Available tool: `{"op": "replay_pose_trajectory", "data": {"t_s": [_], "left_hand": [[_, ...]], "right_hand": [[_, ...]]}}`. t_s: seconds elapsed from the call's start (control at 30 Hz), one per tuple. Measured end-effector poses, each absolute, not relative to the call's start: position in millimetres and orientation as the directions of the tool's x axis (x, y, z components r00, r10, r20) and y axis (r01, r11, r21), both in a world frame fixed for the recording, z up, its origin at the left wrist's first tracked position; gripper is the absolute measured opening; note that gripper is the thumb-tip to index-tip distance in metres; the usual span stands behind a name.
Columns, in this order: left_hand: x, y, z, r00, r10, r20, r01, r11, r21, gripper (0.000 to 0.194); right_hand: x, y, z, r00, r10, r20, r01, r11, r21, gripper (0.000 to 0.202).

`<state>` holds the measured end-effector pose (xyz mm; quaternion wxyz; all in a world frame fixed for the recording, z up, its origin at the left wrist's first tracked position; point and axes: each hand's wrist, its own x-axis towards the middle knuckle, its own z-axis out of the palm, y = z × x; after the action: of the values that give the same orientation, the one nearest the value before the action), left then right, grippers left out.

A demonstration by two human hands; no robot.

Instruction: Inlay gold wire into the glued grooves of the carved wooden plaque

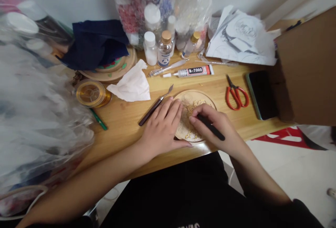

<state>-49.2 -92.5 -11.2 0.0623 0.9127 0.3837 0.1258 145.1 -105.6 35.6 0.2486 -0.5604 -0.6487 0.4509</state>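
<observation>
A round wooden disc (181, 130) lies on the table, with curled gold wire (199, 102) forming a pattern over a drawn design. My left hand (162, 125) rests flat with fingers stretched out along the disc's left rim, thumb at its near edge. Over the disc's right part, my right hand (214, 123) is closed around black tweezers (211, 127); their tips are hidden behind the fingers. Beside my left fingers lies a dark-handled spatula knife (154, 107) with a pointed metal blade. Red-handled pliers (236, 95) lie to the right of the disc.
Behind the disc lie a glue tube (195, 71), a clear pen-like tool (169, 68) and small bottles (165, 49). A white tissue (133, 83) and a gold wire spool (91, 93) are at left. A phone (262, 95) and a cardboard box (309, 67) bound the right side.
</observation>
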Motion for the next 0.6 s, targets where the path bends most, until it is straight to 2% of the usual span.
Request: {"op": "replay_pose_trajectory", "data": {"t_s": [0.2,0.6], "left_hand": [[-49.2,-94.2,-11.7,0.677,0.715,0.176,0.686,-0.699,0.200,0.111],[-52.7,-91.1,-12.7,0.684,0.705,0.187,0.658,-0.707,0.261,0.112]], "right_hand": [[161.3,-96.5,29.5,-0.108,0.981,-0.158,0.443,-0.095,-0.891,0.015],[163.7,-82.7,24.4,-0.096,0.995,-0.036,0.324,-0.003,-0.946,0.008]]}}
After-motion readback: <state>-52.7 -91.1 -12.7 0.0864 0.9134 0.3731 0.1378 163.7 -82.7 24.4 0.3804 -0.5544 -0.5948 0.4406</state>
